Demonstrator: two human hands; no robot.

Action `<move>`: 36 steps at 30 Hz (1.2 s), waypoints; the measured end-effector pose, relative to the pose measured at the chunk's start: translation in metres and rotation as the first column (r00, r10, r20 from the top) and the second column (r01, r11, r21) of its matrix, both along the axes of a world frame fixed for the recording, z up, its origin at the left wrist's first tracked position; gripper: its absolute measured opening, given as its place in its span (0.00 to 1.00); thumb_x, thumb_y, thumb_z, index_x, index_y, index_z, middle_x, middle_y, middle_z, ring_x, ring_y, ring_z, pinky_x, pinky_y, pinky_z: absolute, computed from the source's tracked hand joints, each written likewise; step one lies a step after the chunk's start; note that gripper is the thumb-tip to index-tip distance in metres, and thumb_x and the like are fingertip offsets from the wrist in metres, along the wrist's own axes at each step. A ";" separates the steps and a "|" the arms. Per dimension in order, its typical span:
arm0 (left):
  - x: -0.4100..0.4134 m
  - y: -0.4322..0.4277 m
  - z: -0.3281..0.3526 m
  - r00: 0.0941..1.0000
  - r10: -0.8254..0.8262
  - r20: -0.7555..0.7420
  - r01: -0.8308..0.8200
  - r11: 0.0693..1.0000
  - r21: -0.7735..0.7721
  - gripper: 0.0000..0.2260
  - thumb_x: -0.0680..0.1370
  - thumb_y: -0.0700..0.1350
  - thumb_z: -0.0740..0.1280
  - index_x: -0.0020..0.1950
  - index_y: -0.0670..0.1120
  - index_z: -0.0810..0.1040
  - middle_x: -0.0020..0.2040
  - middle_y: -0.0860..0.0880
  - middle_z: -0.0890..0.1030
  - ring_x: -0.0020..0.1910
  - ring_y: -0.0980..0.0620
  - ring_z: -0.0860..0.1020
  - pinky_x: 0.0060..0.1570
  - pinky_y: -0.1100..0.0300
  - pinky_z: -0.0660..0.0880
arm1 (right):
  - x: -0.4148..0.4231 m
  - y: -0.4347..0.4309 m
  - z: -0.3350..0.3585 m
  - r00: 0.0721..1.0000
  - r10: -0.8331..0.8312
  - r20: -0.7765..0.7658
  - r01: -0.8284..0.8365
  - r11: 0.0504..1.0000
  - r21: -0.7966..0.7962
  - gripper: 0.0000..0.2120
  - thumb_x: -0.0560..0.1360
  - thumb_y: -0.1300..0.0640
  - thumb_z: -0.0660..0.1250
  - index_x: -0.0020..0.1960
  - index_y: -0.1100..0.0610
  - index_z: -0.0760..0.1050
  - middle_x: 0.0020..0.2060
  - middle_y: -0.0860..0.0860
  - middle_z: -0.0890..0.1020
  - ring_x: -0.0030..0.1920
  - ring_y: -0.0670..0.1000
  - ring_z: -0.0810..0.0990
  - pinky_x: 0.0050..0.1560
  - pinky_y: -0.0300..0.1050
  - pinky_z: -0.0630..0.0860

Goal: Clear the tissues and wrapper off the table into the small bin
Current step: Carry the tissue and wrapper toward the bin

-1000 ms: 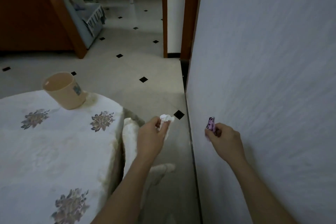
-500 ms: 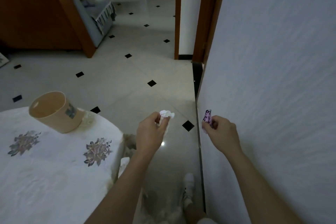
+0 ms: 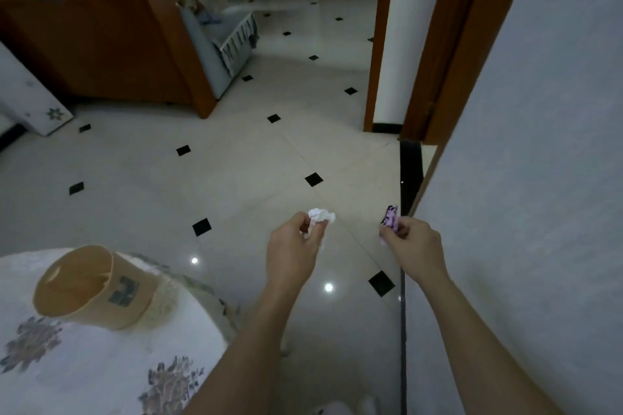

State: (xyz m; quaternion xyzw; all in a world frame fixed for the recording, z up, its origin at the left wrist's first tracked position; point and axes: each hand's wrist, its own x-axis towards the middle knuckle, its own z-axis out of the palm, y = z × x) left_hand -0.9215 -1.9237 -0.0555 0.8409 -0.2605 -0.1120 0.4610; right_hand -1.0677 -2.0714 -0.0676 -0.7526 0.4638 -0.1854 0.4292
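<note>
With the view swung up and the small bin (image 3: 96, 286) slid toward 8 o'clock on the table (image 3: 84, 364), I watch the left hand (image 3: 293, 253) pinching a crumpled tissue (image 3: 322, 215) and the right hand (image 3: 416, 246) gripping the purple wrapper (image 3: 390, 217), both over the floor at centre, seemingly carried for dumping.

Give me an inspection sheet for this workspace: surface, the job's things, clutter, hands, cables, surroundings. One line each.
Surface: round table with a white floral cloth, only partly in view at lower left.
Job's things: small tan bin stands on the table, tilted in this wide view, looks empty; crumpled white tissue and purple wrapper are both off the table, held over the floor.
Clutter: nothing seen on the visible part of the cloth.
Hands: left hand pinches the tissue; right hand pinches the wrapper.
Cables: nothing seen.
Surroundings: glossy tiled floor, pale wall close on the right, wooden door and a sofa beyond.
</note>
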 end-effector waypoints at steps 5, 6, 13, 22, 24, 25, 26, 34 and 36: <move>0.064 -0.023 0.008 0.995 0.101 -0.013 -0.102 0.995 -0.021 0.18 0.77 0.60 0.67 0.34 0.50 0.73 0.27 0.57 0.75 0.30 0.63 0.74 0.32 0.62 0.67 | 0.076 -0.033 -0.002 0.992 0.118 -0.047 -0.118 0.993 -0.005 0.14 0.72 0.49 0.70 0.30 0.50 0.74 0.23 0.46 0.74 0.29 0.48 0.74 0.32 0.45 0.67; 0.079 -0.028 0.008 0.993 0.121 -0.009 -0.121 0.992 -0.024 0.18 0.77 0.60 0.67 0.33 0.50 0.72 0.27 0.56 0.75 0.30 0.63 0.74 0.32 0.62 0.67 | 0.094 -0.041 -0.001 0.988 0.141 -0.057 -0.142 0.990 -0.015 0.14 0.72 0.49 0.70 0.30 0.51 0.74 0.23 0.46 0.74 0.29 0.49 0.75 0.32 0.45 0.68; 0.218 -0.066 -0.008 0.975 0.222 0.004 -0.222 0.975 -0.032 0.17 0.77 0.58 0.67 0.35 0.48 0.73 0.29 0.55 0.75 0.27 0.59 0.71 0.31 0.60 0.65 | 0.244 -0.092 -0.001 0.972 0.222 -0.073 -0.225 0.973 -0.044 0.12 0.72 0.48 0.69 0.32 0.52 0.77 0.25 0.49 0.77 0.30 0.49 0.75 0.32 0.44 0.68; 0.427 -0.077 0.005 0.930 0.368 -0.012 -0.368 0.929 -0.041 0.18 0.76 0.63 0.66 0.34 0.51 0.73 0.33 0.57 0.77 0.31 0.60 0.74 0.33 0.61 0.69 | 0.478 -0.117 0.015 0.924 0.376 -0.071 -0.382 0.919 -0.098 0.15 0.73 0.50 0.70 0.30 0.53 0.72 0.23 0.48 0.70 0.28 0.48 0.69 0.30 0.44 0.63; 0.459 -0.069 0.010 0.908 0.418 -0.008 -0.418 0.908 -0.032 0.19 0.76 0.64 0.66 0.35 0.50 0.73 0.34 0.58 0.77 0.31 0.60 0.74 0.32 0.63 0.68 | 0.520 -0.112 0.018 0.897 0.437 -0.070 -0.442 0.890 -0.111 0.14 0.73 0.50 0.69 0.32 0.54 0.74 0.24 0.50 0.73 0.29 0.49 0.71 0.30 0.45 0.64; 0.472 -0.063 0.012 0.897 0.441 -0.004 -0.441 0.897 -0.028 0.19 0.76 0.64 0.66 0.34 0.51 0.73 0.34 0.58 0.76 0.30 0.61 0.73 0.32 0.64 0.67 | 0.539 -0.108 0.019 0.880 0.469 -0.071 -0.475 0.873 -0.112 0.13 0.73 0.49 0.69 0.33 0.54 0.75 0.25 0.50 0.74 0.29 0.49 0.72 0.31 0.44 0.65; 0.484 -0.057 0.013 0.884 0.467 0.001 -0.467 0.884 -0.027 0.19 0.76 0.63 0.66 0.33 0.52 0.72 0.33 0.58 0.76 0.30 0.61 0.73 0.31 0.66 0.66 | 0.559 -0.103 0.020 0.860 0.505 -0.073 -0.510 0.853 -0.112 0.13 0.73 0.49 0.69 0.33 0.54 0.76 0.25 0.50 0.74 0.29 0.49 0.72 0.31 0.45 0.66; 0.536 0.034 0.002 0.649 0.760 0.031 -0.761 0.649 -0.009 0.21 0.77 0.63 0.65 0.32 0.50 0.68 0.27 0.55 0.72 0.29 0.54 0.70 0.28 0.61 0.65 | 0.706 -0.010 0.008 0.547 0.833 -0.088 -0.837 0.542 -0.075 0.12 0.72 0.49 0.69 0.33 0.52 0.76 0.25 0.48 0.76 0.28 0.47 0.73 0.31 0.45 0.68; 0.537 0.061 -0.001 0.542 0.840 0.032 -0.840 0.542 0.002 0.22 0.77 0.63 0.64 0.34 0.47 0.69 0.27 0.53 0.71 0.29 0.52 0.71 0.30 0.56 0.69 | 0.734 0.026 0.006 0.418 0.904 -0.091 -0.908 0.414 -0.062 0.13 0.73 0.49 0.69 0.33 0.54 0.75 0.26 0.50 0.75 0.28 0.47 0.72 0.30 0.45 0.66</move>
